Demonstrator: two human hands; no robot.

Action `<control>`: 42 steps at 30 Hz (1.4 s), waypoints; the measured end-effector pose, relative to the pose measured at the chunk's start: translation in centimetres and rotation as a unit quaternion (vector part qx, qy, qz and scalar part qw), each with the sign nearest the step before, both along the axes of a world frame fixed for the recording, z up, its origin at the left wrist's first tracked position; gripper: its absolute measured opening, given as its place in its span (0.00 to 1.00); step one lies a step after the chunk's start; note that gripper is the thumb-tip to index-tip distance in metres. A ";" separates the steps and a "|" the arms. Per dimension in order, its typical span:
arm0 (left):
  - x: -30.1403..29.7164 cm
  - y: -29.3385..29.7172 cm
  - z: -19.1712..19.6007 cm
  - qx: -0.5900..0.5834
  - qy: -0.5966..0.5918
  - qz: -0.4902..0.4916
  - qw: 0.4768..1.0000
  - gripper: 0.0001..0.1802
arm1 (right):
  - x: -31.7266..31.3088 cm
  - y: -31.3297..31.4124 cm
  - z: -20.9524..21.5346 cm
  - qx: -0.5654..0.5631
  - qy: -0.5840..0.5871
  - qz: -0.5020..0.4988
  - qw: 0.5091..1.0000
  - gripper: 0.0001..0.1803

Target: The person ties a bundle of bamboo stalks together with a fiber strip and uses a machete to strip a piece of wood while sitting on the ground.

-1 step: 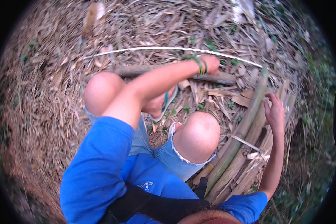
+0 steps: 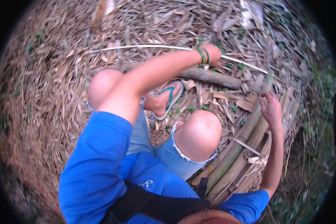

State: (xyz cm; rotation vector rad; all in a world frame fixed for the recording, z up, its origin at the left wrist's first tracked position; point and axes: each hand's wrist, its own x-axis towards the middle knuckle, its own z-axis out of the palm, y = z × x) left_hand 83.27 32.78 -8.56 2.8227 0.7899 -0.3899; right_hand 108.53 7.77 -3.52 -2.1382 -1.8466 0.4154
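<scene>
I squat on dry leaf litter, knees bare. My left hand [image 2: 214, 55], with green bands on its wrist, reaches forward and is closed on a long thin pale bamboo strip [image 2: 145, 47] that bows across the ground. Just below that hand lies a short thick bamboo log [image 2: 212, 77]. My right hand [image 2: 271, 109] rests with fingers apart on the top end of a bundle of green-brown bamboo poles [image 2: 239, 143] that lies along my right side.
My foot wears a sandal with a green strap [image 2: 170, 95] between my knees. Dry bamboo leaves and husks [image 2: 52, 86] cover the ground all round. Green undergrowth [image 2: 317, 112] borders the right side.
</scene>
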 end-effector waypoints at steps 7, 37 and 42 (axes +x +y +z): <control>-29.7 11.4 19.0 0.131 -0.020 0.232 0.964 0.27 | -8.7 15.8 -16.5 -0.112 -0.071 0.260 0.957 0.33; -40.3 -7.2 -8.9 -0.505 -0.565 0.590 0.278 0.37 | -19.6 5.2 4.7 -0.067 -0.113 0.245 0.961 0.45; -40.1 -9.8 -6.0 -0.548 -0.596 0.533 0.244 0.29 | -20.3 0.8 2.9 -0.027 -0.136 0.209 0.968 0.46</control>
